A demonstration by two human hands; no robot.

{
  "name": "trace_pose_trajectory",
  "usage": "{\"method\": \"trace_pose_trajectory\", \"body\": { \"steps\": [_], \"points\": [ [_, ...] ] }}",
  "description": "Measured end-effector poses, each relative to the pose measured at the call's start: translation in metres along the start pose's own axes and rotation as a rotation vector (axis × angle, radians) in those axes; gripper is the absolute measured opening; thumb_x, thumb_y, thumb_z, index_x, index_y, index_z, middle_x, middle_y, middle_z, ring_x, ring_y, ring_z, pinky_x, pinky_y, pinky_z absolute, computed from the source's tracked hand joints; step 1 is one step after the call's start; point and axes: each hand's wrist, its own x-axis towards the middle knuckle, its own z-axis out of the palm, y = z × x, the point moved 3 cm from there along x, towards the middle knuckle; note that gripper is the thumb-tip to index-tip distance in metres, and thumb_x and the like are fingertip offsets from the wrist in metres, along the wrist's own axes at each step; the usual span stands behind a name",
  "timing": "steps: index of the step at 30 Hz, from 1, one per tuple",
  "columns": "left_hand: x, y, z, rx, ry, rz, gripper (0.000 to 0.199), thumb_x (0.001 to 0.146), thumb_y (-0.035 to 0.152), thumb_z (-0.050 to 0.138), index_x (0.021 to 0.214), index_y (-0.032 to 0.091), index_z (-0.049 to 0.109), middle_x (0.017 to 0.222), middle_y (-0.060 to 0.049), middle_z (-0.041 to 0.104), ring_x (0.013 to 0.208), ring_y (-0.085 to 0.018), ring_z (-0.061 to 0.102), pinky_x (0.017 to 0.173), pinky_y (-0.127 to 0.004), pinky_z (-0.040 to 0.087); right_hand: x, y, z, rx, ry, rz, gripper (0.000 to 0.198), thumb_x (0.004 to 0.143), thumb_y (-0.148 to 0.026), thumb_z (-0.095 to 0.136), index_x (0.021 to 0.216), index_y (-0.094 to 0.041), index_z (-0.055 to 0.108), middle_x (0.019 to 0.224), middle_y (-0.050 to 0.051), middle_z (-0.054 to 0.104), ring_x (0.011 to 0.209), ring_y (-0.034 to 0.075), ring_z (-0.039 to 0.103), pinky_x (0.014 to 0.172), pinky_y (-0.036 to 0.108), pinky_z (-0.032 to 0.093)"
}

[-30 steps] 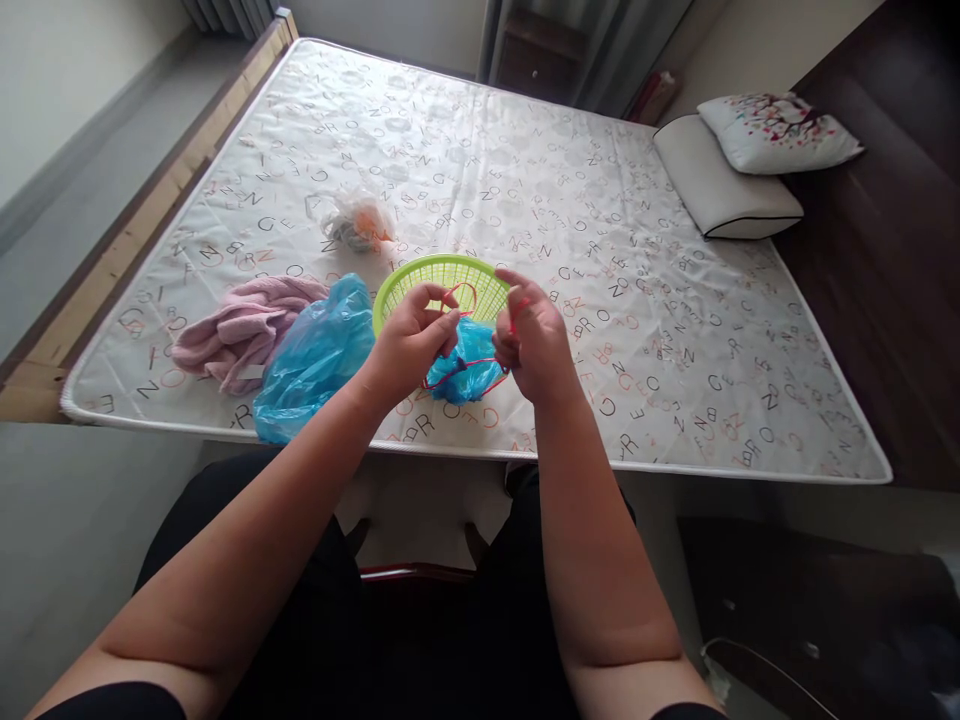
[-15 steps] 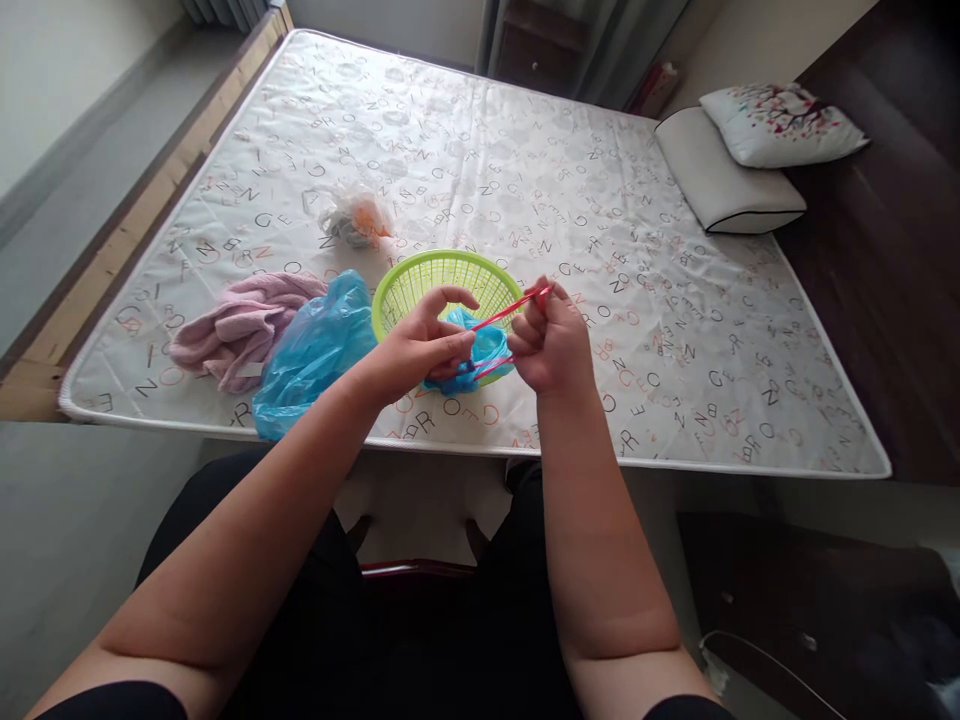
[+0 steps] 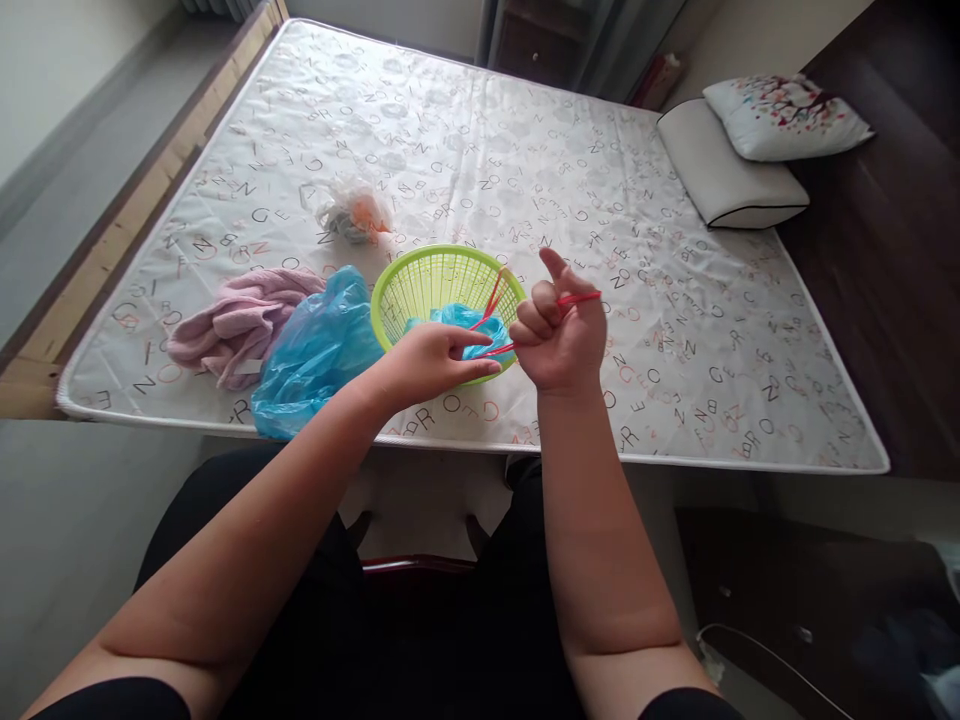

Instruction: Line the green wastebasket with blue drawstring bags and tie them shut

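Red cord (image 3: 579,298) has shifted across the right hand (image 3: 566,330), right of the green basket (image 3: 450,249), fingers curled round it, probably for tension. Left hand (image 3: 427,362)'s at the basket's front, thumb and forefinger apart.

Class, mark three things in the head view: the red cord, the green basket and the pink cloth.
Red cord (image 3: 499,351), head view: on its lower strand.
Green basket (image 3: 435,282), head view: on its far inner wall.
Pink cloth (image 3: 244,322), head view: on its folds.
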Motion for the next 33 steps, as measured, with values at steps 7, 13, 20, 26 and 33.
{"method": "trace_pose_trajectory", "body": {
  "steps": [7, 13, 20, 26, 33],
  "points": [
    [0.002, -0.003, 0.011, -0.009, -0.159, 0.015, 0.037, 0.097, 0.051, 0.070, 0.095, 0.018, 0.088, 0.066, 0.001, 0.056, 0.062, -0.013, 0.041, 0.060, -0.029, 0.033, -0.006, -0.006, 0.005, -0.064, -0.009, -0.085, 0.058, 0.097, -0.063, 0.058, 0.148, -0.035, 0.064, 0.063, -0.007, 0.029, 0.053, 0.016, 0.029, 0.051, 0.033, 0.030],
    [-0.001, 0.000, 0.005, -0.191, -0.147, 0.048, 0.030, 0.099, 0.044, 0.069, 0.091, 0.017, 0.081, 0.074, -0.001, 0.062, 0.066, -0.012, 0.047, 0.061, -0.026, 0.037, -0.008, 0.001, 0.017, -0.235, -0.287, -0.126, 0.058, 0.107, -0.060, 0.046, 0.159, -0.033, 0.051, 0.144, 0.010, 0.073, 0.146, 0.027, 0.063, 0.111, 0.046, 0.057],
    [0.001, -0.005, -0.004, -0.577, -0.129, -0.020, 0.045, 0.093, 0.060, 0.080, 0.085, 0.017, 0.070, 0.061, 0.004, 0.042, 0.053, -0.009, 0.035, 0.049, -0.023, 0.025, 0.000, 0.018, -0.007, -0.625, -0.367, -0.111, 0.058, 0.105, -0.059, 0.065, 0.155, -0.031, 0.063, 0.127, 0.007, 0.081, 0.118, 0.025, 0.075, 0.103, 0.044, 0.060],
    [0.008, -0.010, 0.000, -0.634, 0.026, 0.013, 0.044, 0.090, 0.059, 0.085, 0.089, 0.018, 0.068, 0.061, 0.004, 0.046, 0.052, -0.009, 0.039, 0.047, -0.022, 0.026, -0.006, 0.001, 0.002, -0.841, -0.284, -0.186, 0.019, 0.098, -0.039, 0.074, 0.096, -0.021, 0.080, 0.093, 0.004, 0.079, 0.088, 0.020, 0.070, 0.085, 0.038, 0.055],
    [0.013, -0.020, 0.006, -0.664, 0.224, -0.080, 0.030, 0.098, 0.036, 0.079, 0.098, 0.022, 0.052, 0.065, 0.004, 0.064, 0.046, -0.007, 0.047, 0.046, -0.020, 0.034, -0.012, 0.010, 0.010, -0.609, -0.358, 0.171, 0.025, 0.098, -0.043, 0.076, 0.088, -0.020, 0.077, 0.082, 0.002, 0.072, 0.073, 0.014, 0.059, 0.072, 0.033, 0.050]
  ]
}}
